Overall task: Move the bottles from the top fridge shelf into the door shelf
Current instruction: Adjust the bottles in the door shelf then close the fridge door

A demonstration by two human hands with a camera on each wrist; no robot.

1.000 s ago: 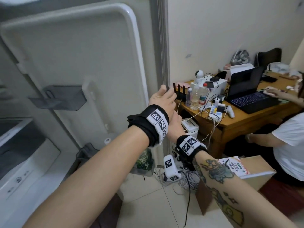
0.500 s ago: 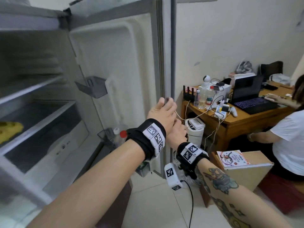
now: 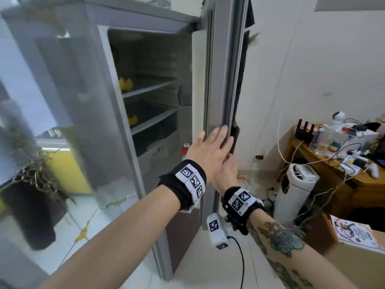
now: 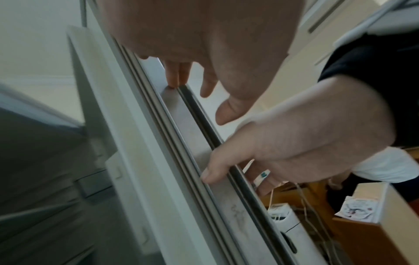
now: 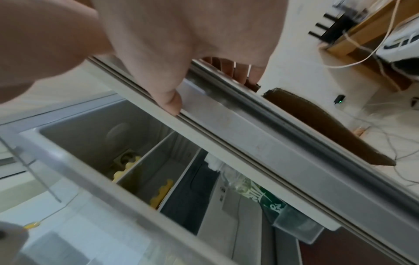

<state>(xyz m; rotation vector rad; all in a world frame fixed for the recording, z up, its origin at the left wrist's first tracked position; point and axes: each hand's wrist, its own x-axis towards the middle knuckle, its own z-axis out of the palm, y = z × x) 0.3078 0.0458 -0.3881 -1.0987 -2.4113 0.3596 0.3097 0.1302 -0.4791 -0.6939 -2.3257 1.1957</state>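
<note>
The fridge door [image 3: 225, 80] stands edge-on to me, swung most of the way toward the fridge body. My left hand [image 3: 210, 147] lies flat on the door's edge with straight fingers [image 4: 176, 77]. Just below it my right hand [image 3: 228, 170] grips the same edge, thumb [image 5: 170, 102] on the seal side and fingers curled round the outer side. A red bottle cap [image 3: 186, 150] shows in the gap behind the door. In the right wrist view a clear bottle with a green label [image 5: 249, 186] stands in the lower door shelf [image 5: 299, 227]. The top fridge shelf [image 3: 150, 88] carries only a yellow object [image 3: 125, 84].
A wooden desk [image 3: 325, 163] with bottles, cables and gadgets stands at the right. A white appliance [image 3: 295, 192] sits on the floor beside it, with a cardboard box and book [image 3: 354, 232] nearer me. A dark pot with a dried plant [image 3: 31, 197] stands at the left.
The door has swung from wide open to nearly closed, with both hands following its edge. My left fingers have straightened flat on it. My view has turned left and up.
</note>
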